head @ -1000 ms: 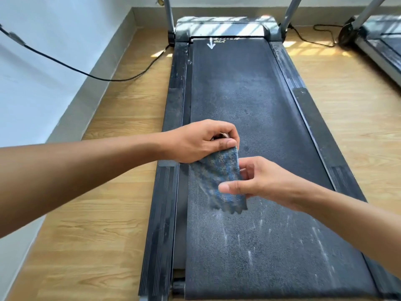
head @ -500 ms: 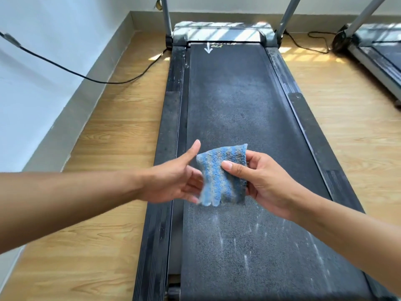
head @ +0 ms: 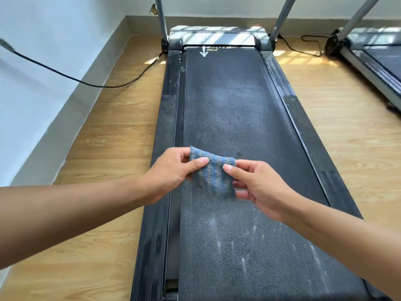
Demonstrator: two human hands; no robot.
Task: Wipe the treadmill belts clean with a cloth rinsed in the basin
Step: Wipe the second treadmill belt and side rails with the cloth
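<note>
Item: cloth (head: 211, 177), centre frame, which we are pinching by its top corners, left hand (head: 171, 173) and right hand (head: 258, 187), above the belt (head: 227, 105); risk: loose pinch is letting it drop, smearing lower-frame streaks.

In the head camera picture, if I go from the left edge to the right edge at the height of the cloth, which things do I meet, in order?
White wall → wooden floor → left hand → blue cloth → right hand → treadmill belt → right side rail → wooden floor again.
</note>
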